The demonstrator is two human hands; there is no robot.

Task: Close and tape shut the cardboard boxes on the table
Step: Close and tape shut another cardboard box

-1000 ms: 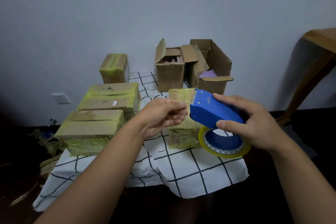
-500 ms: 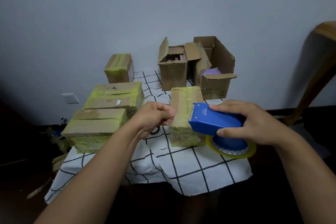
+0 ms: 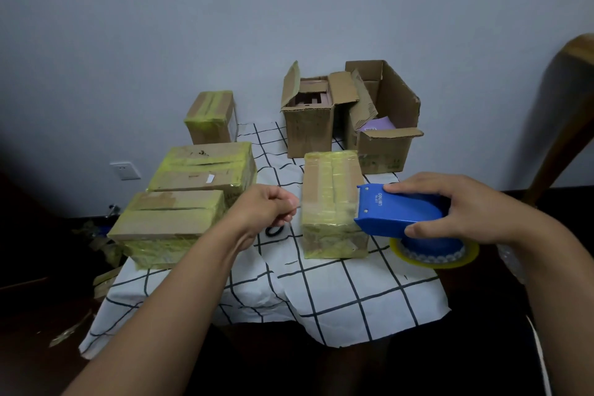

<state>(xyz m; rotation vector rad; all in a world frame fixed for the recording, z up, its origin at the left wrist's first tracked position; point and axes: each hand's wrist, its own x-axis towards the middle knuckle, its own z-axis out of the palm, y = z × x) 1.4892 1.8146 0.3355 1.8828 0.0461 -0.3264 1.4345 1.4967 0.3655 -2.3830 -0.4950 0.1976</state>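
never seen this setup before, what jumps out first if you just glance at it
The blue tape dispenser gripped in the right hand stands out, its front edge over the taped box at the table's middle. Behind it, two open boxes stand with flaps up against the wall, while the left hand pinches something thin beside the taped box.

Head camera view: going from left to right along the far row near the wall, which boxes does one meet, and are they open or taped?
Small taped box → narrow open box with its flaps up → wide open box holding something purple.
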